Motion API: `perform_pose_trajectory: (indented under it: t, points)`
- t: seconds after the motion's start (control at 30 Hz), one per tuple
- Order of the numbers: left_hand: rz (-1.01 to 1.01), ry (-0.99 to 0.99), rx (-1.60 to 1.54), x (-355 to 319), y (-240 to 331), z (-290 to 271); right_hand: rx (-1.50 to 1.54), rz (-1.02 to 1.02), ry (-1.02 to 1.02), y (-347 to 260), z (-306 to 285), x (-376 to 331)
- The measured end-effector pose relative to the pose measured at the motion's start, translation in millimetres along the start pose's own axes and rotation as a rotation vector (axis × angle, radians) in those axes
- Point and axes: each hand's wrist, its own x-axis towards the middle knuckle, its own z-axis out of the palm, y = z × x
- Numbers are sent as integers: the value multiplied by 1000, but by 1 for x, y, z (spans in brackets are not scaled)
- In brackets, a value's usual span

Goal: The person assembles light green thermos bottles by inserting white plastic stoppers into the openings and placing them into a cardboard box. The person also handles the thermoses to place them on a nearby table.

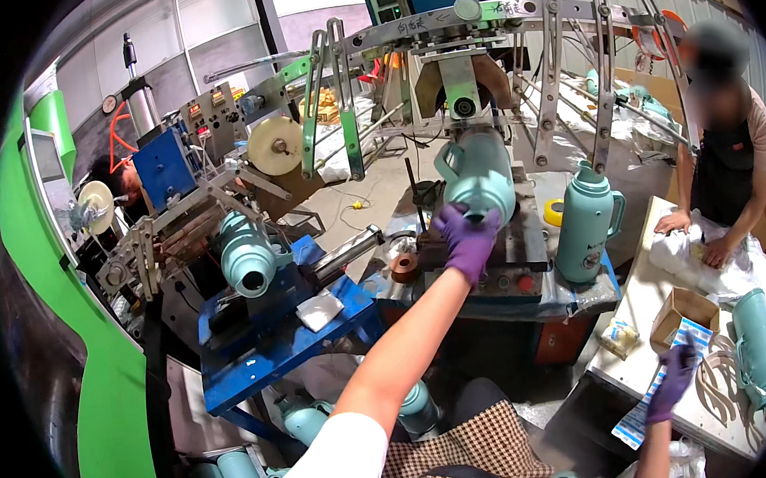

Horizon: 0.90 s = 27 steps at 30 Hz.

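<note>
Checked apron (468,442) at six o'clock, left hand (469,240) curls around teal vacuum flask (482,170) stretching toward twelve; right hand (674,380), at four, half-curled, hold unclear.

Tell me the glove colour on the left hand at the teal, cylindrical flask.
Purple glove on the left hand, clearest in the head view.

Purple-gloved left hand (470,237), teal flask (485,174), brown-and-cream checked apron (468,442)

mounted flask (487,171) left of standing flask (581,243), carton (671,315) on table (639,285) farther right
</note>
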Motion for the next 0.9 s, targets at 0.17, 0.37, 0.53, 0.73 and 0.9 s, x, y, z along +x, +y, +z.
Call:
perform_pose_trajectory:
  t: [0.17,0.37,0.53,0.73,0.9]
  points:
    - [-103,-162,-98,79,-49,81,110,242,-405,-3,81,-113]
    - [-66,-418,122,90,-53,110,21,192,-590,-11,93,-164]
    - [295,-424,-22,86,-27,109,-146,-31,-774,-34,108,-186]
    - [72,-558,172,84,-72,101,-110,-65,-1036,-52,100,-244]
    - [31,-501,157,67,-62,82,-260,-27,-876,-34,87,-247]
